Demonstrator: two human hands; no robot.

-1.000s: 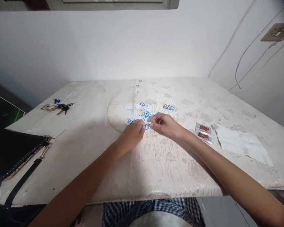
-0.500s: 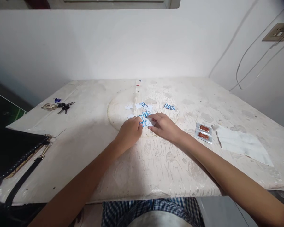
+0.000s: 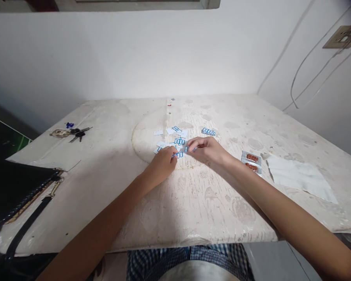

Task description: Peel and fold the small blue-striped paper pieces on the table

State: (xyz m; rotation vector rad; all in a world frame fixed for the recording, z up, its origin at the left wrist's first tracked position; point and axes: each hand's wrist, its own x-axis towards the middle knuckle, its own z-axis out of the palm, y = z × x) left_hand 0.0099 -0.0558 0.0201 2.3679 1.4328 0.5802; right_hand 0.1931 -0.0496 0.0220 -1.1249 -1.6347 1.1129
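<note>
Small white paper pieces, some printed with blue rectangles, lie scattered at the middle of the table. My left hand [image 3: 163, 160] is closed on a blue-printed paper piece [image 3: 179, 155] at its fingertips. To its right, my right hand [image 3: 207, 149] pinches another small blue-printed paper piece [image 3: 187, 149], partly covered by the fingers. Just beyond the hands lies a blue-printed piece [image 3: 179, 141], with plain white pieces [image 3: 184, 134] behind it. A small pile of blue-printed pieces [image 3: 208, 131] rests beyond my right hand.
Two blister packs [image 3: 252, 158] with reddish-brown contents lie right of my right forearm, beside a white cloth or tissue [image 3: 301, 177]. Keys [image 3: 78, 132] on a ring are at the left. A black bag [image 3: 20, 191] sits on the left edge. A wall [image 3: 169, 54] bounds the far side.
My right hand has moved slightly right and lifted, carrying a blue-printed piece away from my left hand. The left hand stays nearly in place.
</note>
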